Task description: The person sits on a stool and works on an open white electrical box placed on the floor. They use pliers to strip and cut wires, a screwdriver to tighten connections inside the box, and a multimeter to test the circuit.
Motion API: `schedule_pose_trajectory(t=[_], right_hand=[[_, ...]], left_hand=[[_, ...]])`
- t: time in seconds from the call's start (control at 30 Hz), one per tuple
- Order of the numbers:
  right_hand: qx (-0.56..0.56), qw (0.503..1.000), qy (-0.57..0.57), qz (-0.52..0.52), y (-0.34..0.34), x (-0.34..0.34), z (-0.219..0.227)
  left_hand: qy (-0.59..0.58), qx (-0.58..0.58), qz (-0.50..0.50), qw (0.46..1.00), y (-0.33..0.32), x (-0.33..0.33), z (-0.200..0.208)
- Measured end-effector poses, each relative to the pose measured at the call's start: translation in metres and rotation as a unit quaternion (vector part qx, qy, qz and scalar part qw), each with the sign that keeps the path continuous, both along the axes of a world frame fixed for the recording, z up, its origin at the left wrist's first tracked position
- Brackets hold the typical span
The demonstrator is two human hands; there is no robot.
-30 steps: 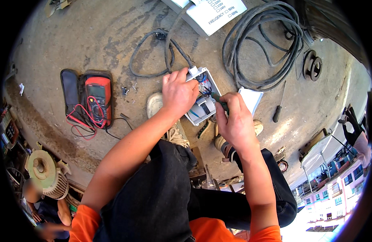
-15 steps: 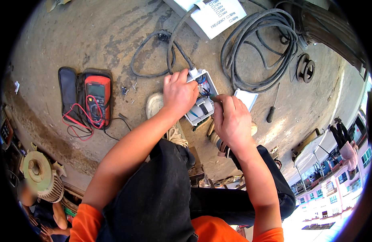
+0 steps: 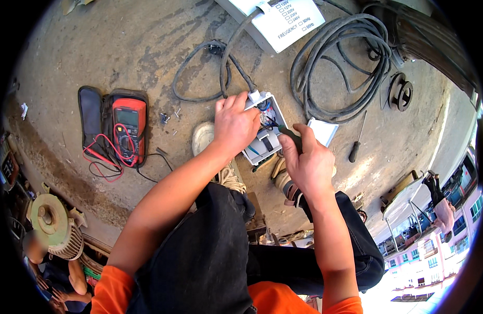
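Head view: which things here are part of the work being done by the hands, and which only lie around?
In use: left hand steadying white junction box; right hand holding screwdriver; box's black cable.

Lying about: red multimeter, second screwdriver, coiled cable, white cover.

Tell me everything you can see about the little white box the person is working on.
The white box is a small plastic-looking electrical box, lid off, with coloured wires and fittings showing inside. It sits tilted over the concrete floor, at the person's knees. A black cable enters its top end. The left hand grips its left side; the right hand pokes a screwdriver into it.
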State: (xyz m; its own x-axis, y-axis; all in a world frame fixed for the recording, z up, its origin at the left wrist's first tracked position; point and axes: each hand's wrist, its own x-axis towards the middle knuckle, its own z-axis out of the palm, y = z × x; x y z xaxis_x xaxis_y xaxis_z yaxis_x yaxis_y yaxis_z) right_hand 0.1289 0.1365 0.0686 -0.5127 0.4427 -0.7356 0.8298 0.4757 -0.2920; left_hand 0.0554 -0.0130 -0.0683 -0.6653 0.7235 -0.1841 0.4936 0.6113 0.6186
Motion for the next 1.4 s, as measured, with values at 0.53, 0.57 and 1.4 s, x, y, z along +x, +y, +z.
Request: schedule_pose_trajectory(t=[0.53, 0.57, 1.4], right_hand=[[0.077, 0.966, 0.246, 0.025, -0.003, 0.013, -0.015], [0.052, 0.978, 0.199, 0.024, -0.002, 0.013, -0.015], [0.025, 0.962, 0.258, 0.092, -0.002, 0.013, -0.011]], left_hand=[[0.018, -0.016, 0.003, 1.0, 0.003, 0.004, 0.0], [0.017, -0.016, 0.004, 1.0, 0.003, 0.004, 0.001], [-0.024, -0.038, -0.034, 0.998, 0.003, -0.002, 0.003]])
